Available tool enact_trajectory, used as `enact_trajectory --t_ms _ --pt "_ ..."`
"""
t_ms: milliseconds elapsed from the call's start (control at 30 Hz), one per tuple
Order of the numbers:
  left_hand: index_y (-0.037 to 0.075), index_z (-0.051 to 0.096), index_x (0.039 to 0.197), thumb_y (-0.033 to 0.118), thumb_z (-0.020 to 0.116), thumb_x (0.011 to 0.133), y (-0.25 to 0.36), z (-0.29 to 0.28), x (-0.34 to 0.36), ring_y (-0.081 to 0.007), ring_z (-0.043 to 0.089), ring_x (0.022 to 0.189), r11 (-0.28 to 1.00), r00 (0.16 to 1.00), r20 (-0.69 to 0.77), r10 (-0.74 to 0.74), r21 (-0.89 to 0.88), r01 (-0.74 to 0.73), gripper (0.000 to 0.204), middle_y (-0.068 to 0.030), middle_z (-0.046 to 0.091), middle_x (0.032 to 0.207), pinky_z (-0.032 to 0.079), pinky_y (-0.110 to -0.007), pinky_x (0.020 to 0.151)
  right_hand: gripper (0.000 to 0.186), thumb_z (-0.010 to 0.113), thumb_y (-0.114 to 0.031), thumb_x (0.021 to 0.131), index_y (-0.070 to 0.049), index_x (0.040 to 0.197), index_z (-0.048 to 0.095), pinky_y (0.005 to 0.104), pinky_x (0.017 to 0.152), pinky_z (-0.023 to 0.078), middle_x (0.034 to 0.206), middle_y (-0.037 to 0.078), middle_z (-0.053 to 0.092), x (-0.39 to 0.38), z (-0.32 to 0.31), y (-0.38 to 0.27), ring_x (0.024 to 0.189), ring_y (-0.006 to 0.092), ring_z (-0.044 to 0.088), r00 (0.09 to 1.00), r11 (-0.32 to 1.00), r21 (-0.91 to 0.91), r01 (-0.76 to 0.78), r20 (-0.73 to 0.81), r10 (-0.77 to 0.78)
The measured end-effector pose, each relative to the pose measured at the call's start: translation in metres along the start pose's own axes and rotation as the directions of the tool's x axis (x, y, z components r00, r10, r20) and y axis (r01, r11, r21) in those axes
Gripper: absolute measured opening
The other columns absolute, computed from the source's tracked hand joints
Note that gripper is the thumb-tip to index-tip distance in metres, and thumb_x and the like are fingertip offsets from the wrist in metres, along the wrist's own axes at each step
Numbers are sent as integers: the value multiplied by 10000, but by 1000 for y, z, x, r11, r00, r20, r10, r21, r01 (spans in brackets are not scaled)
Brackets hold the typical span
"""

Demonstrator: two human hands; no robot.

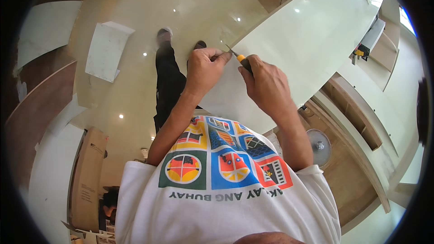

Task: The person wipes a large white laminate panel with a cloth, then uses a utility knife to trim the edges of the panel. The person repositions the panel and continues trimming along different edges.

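Note:
In the head view my right hand [266, 86] is wrapped round the yellow-and-black handle of a thin-bladed tool [244, 61], its blade pointing up and left. My left hand [208, 68] is pinched at the corner of a large pale-green board [294, 40], fingertips right beside the blade; what lies between them is too small to make out. The board extends to the upper right, under my right hand. My legs and feet show beyond my left arm on the glossy floor [131, 9].
White cut sheets [106, 52] and a brown panel [38, 101] lie at left, near a tall cardboard box [88, 176]. At right are a wooden frame [352, 108], a round metal disc [318, 147] and a grey-and-yellow item [368, 40] at the board's far edge.

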State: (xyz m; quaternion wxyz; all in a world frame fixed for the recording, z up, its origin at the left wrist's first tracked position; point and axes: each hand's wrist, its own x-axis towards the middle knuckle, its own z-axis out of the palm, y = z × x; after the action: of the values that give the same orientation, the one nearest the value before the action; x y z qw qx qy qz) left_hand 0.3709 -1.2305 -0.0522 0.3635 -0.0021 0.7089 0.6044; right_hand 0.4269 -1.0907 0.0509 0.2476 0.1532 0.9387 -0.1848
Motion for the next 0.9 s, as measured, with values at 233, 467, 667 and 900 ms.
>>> enact_trajectory --t_ms 233,467,667,900 --pt "-71 765 923 162 749 943 -3 -11 -1 -58 506 601 999 999 20 -30 36 29 235 -21 655 661 428 -266 553 152 638 -148 980 -14 947 574 466 626 539 759 171 682 0 24 17 693 385 680 984 988 91 124 -140 -111" --pt "-35 777 1009 162 753 953 -16 -35 13 -66 607 762 949 956 205 -208 -194 248 206 -19 734 878 487 -227 715 284 598 -275 1055 5 1102 590 406 590 518 718 142 619 -5 -46 -19 616 343 618 857 861 388 330 -505 -101" --pt "-34 776 980 203 757 951 -15 -32 19 -73 585 747 971 963 194 -189 -106 212 239 -10 711 825 485 -243 705 456 493 -401 1109 -37 1375 555 269 600 512 853 30 594 -19 -15 15 659 97 602 982 379 914 -146 88 164" --pt "-40 764 941 250 742 952 -9 4 17 -97 595 693 993 986 118 -117 -2 118 291 -35 713 781 496 -276 674 553 489 -364 1109 19 1499 408 283 649 587 963 96 632 -50 3 18 663 135 637 996 14 1000 0 -1 88"
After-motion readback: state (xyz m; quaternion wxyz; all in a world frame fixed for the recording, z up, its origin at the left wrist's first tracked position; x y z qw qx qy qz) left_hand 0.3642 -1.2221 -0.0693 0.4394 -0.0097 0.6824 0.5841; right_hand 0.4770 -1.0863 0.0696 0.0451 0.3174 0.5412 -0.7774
